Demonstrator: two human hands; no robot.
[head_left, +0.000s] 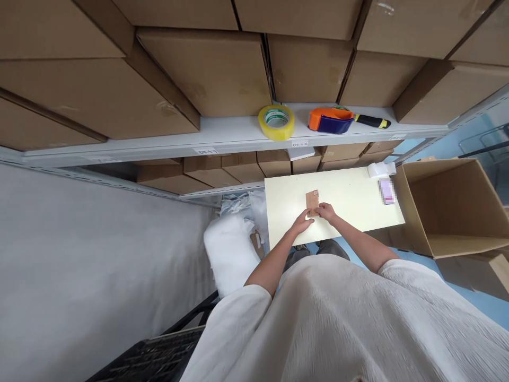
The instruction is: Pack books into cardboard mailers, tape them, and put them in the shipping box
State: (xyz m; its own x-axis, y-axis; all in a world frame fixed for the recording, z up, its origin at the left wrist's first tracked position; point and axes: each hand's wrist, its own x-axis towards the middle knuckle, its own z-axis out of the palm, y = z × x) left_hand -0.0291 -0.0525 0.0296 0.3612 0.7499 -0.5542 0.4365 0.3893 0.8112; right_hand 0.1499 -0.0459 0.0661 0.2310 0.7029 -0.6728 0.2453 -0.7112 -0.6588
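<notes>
The left hand [304,221] and right hand [326,211] both hold a small brown packet [312,201], fingers narrowed on its lower corners. The packet is over the left half of the cream counter [353,193]; whether it touches the surface cannot be told. Good handling, in my judgement, calls for light fingertip pressure at the edges, the packet kept low and level, and thumbs clear of its upper corner, where a small pale label [316,192] sits, too small to read. Toward the right end of the counter is a purple pack [386,191], its print blurred out. Beyond, on the shelf [234,129], stand a yellow tape roll [275,135] with illegible green print inside its ring, an orange-and-blue tape dispenser [331,122] and a black-and-yellow handle [371,121]. The middle shelf tag [299,144] appears to read "D3-5-6", last digit uncertain. No brand is legible.
</notes>
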